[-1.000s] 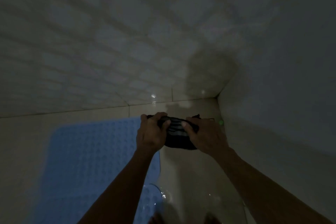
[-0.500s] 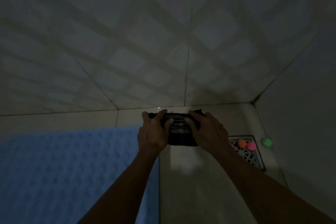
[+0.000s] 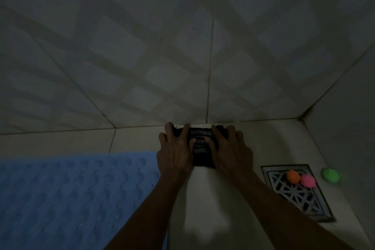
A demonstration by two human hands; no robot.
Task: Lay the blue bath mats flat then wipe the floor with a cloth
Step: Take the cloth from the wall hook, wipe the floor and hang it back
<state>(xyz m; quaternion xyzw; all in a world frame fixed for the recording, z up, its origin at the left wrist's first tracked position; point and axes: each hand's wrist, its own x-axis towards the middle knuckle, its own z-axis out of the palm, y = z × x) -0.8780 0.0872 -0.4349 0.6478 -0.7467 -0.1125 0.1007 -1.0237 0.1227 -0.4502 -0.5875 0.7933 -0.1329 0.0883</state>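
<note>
Where floor meets wall, both hands' spread fingers [image 3: 185, 131] press the cloth [image 3: 200, 144] between mat [image 3: 71, 199] and drain [image 3: 296, 191].

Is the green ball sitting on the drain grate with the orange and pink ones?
No, the green ball lies on the floor tile right of the drain grate, apart from it.

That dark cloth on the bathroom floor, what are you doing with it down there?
A person is wiping the floor. Both hands, the left hand and the right hand, press flat on a dark striped cloth close to the wall. A blue bath mat lies flat to the left. To the right is a floor drain with an orange ball and a pink ball on it, and a green ball beside it.
</note>
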